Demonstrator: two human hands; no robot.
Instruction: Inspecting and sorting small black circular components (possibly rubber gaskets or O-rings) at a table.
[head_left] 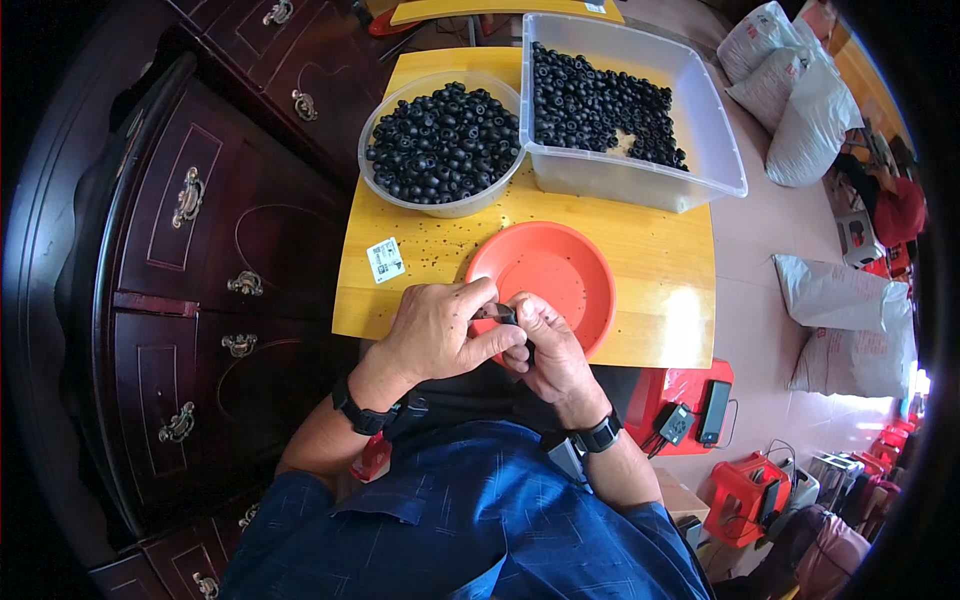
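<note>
Over the near rim of a round orange-red basin point(548, 262), my two hands meet fingertip to fingertip. My left hand point(435, 325) is closed, thumb and fingers pinched at a small black piece point(507, 314) whose kind I cannot make out. The fingers of my right hand point(555, 350) curl around the same spot, and dark material shows between them. Fingers hide most of what is held. Behind the basin stand a round translucent tub point(372, 178) heaped with small black ring-shaped parts point(445, 145) and a rectangular clear bin point(715, 140) partly filled with similar parts.
Dark crumbs and a white printed label point(385, 260) lie on the yellow table point(660, 270). Dark wooden drawers point(230, 260) stand close on the left. On the right are white sacks point(815, 120), a red stool point(650, 400) bearing electronic devices, and another red stool point(738, 500).
</note>
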